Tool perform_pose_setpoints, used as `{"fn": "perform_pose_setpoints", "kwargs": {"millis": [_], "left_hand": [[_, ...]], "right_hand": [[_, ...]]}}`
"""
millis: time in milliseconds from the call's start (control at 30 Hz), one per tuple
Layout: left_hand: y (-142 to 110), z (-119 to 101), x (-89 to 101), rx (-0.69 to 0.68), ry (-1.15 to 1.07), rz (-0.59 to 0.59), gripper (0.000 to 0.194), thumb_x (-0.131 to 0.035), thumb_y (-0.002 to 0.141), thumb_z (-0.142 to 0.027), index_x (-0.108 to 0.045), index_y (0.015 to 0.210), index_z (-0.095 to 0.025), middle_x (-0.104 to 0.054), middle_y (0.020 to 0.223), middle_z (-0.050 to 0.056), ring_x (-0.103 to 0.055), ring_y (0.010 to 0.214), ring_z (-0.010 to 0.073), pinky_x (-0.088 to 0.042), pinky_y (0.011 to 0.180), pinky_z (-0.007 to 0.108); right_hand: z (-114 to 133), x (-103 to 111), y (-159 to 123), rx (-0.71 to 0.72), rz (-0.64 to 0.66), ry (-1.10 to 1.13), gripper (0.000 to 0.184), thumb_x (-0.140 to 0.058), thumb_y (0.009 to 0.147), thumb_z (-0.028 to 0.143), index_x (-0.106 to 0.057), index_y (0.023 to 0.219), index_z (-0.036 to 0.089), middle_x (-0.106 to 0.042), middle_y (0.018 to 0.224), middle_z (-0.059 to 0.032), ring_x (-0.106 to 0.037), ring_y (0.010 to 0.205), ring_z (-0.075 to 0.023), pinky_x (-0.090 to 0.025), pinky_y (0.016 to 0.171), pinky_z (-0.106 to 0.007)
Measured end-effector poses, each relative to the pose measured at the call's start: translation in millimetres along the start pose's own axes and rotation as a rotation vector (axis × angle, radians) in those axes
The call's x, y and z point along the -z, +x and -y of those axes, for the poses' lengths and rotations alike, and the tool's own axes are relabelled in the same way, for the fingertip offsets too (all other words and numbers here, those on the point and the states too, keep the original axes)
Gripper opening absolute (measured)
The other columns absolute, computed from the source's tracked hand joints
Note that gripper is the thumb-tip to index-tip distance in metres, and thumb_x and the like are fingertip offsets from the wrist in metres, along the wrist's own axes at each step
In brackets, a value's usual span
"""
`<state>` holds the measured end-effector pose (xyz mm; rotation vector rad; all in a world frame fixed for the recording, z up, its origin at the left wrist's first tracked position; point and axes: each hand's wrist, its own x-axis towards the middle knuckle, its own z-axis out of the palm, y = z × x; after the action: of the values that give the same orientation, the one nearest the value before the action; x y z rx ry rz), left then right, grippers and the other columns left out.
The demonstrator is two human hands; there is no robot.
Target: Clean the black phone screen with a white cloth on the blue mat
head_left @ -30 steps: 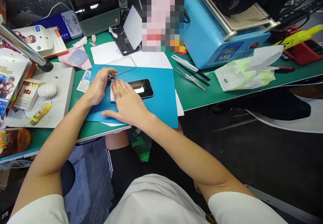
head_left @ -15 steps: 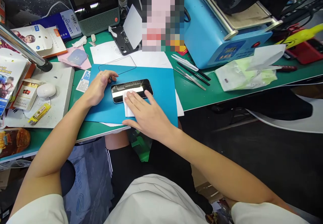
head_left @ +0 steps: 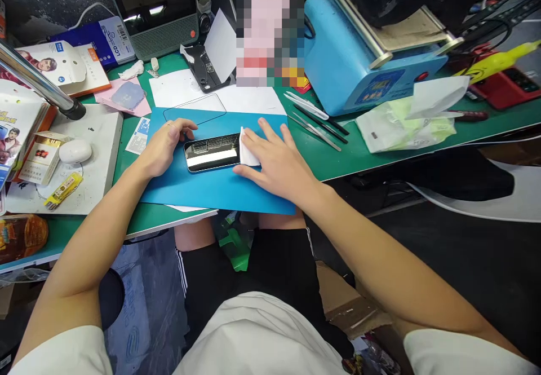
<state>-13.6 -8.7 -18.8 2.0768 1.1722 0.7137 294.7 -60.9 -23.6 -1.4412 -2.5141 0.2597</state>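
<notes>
- Phone: lies flat, dark glossy face up, between your two hands on the blue mat. A bright reflection runs along the face.
- Right hand: palm down, fingers spread and thumb held apart. Your fingertips rest on the white cloth, at the phone end nearest this hand. Your thumb tip lies close to the phone's near edge; contact cannot be told.
- Left hand: fingers loosely curled, beside the opposite end of the phone. Whether your fingertips touch the phone or pinch anything cannot be told.
- Just outside your left hand: a printed card lies on the green desk.
- Beyond your left hand's fingertips: a thin black rectangular outline lies across the mat and the white paper.
- Farther beyond both hands: a black shell sits near an upright white panel.
- Right of your right hand: tweezers and a white slim tool lie side by side on the desk; past them is a tissue pack.
- Beyond those tools: a blue machine.
- Well left of your left hand: a white board carries a rounded white case.
</notes>
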Motion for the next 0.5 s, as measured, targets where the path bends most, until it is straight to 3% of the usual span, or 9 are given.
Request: {"fn": "perform_pose_setpoints", "kwargs": {"millis": [100, 267, 500], "left_hand": [[-0.1, 0.0, -0.1, 0.005, -0.008, -0.001, 0.111, 0.004, 0.093, -0.094, -0.069, 0.132, -0.020, -0.074, 0.116, 0.015, -0.062, 0.107, 0.0321, -0.049, 0.101, 0.050], [-1.0, -1.8, -0.7, 0.003, 0.010, 0.001, 0.111, 0.005, 0.093, -0.094, -0.069, 0.133, -0.021, -0.074, 0.116, 0.015, -0.062, 0.106, 0.0314, -0.047, 0.106, 0.052], [-0.8, -2.3, 0.6, -0.029, 0.032, 0.000, 0.112, 0.005, 0.094, -0.093, -0.071, 0.128, -0.019, -0.074, 0.113, 0.016, -0.062, 0.103, 0.0320, -0.049, 0.099, 0.051]], "right_hand": [[2.1, -0.1, 5.3, -0.010, 0.017, 0.001, 0.086, -0.036, 0.110, 0.072, -0.050, 0.164, 0.007, -0.049, 0.172, -0.0230, -0.029, 0.168, -0.0473, -0.026, 0.131, -0.079], [8.0, -3.6, -12.1, -0.016, -0.009, -0.009, 0.089, -0.036, 0.109, 0.075, -0.048, 0.165, 0.006, -0.047, 0.173, -0.0222, -0.029, 0.168, -0.0471, -0.027, 0.132, -0.077], [10.4, -8.8, -1.7, -0.045, -0.063, -0.023, 0.093, -0.032, 0.107, 0.080, -0.052, 0.162, 0.008, -0.049, 0.172, -0.0219, -0.033, 0.165, -0.0482, -0.032, 0.129, -0.075]]}}
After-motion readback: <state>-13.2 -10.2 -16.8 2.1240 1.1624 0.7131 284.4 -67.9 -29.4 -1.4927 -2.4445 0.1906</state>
